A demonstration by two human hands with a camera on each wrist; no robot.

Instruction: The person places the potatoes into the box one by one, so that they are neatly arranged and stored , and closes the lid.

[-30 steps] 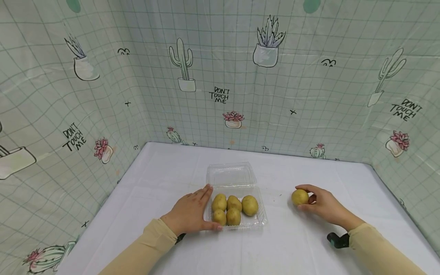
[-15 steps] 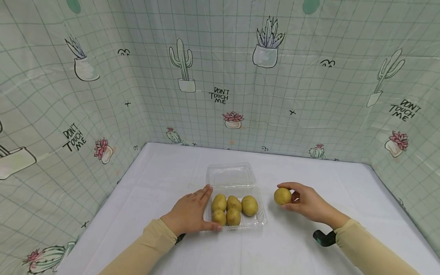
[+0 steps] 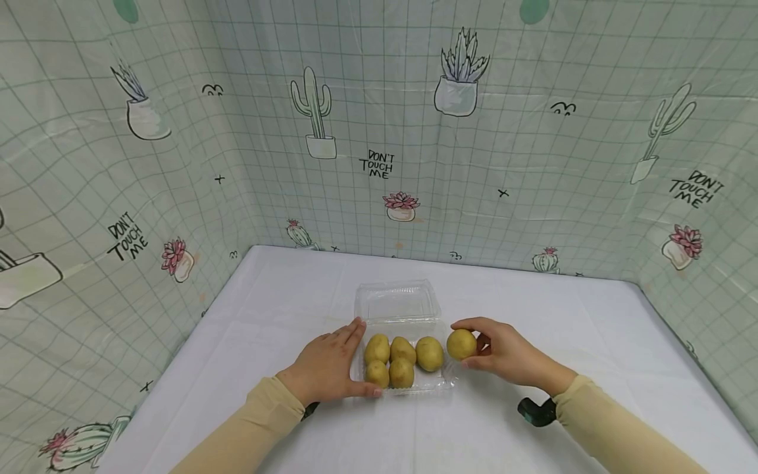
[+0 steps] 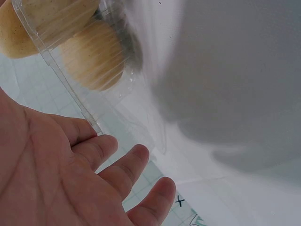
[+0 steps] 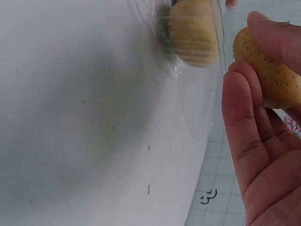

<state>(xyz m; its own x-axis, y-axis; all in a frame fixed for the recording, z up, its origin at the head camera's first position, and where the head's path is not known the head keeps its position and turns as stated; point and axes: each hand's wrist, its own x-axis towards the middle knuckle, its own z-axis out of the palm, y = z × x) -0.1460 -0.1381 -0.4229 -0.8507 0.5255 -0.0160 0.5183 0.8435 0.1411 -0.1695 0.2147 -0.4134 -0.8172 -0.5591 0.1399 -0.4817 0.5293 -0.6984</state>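
Note:
A clear plastic clamshell box (image 3: 422, 390) lies with its lid (image 3: 398, 301) folded back, several yellow potatoes (image 3: 403, 372) inside it. My left hand (image 3: 328, 365) rests along the box's left side, thumb at the front corner and fingertips at the back one. In the left wrist view its fingers (image 4: 124, 172) lie loosely at the rim, and potatoes show through the wall. My right hand (image 3: 503, 349) pinches one more potato (image 3: 461, 344) between thumb and fingers, right at the box's right edge. That potato (image 5: 273, 75) is close up in the right wrist view.
A white cloth (image 3: 355, 434) covers the table. Behind and at both sides hangs a grid-patterned curtain (image 3: 379, 99) with cactus prints. A black strap piece (image 3: 535, 413) juts out below the right wrist. Small dark specks (image 5: 149, 189) dot the cloth.
My right hand has moved left with its potato, from well right of the box to its right edge. The left hand, the box and the other potatoes have stayed in place.

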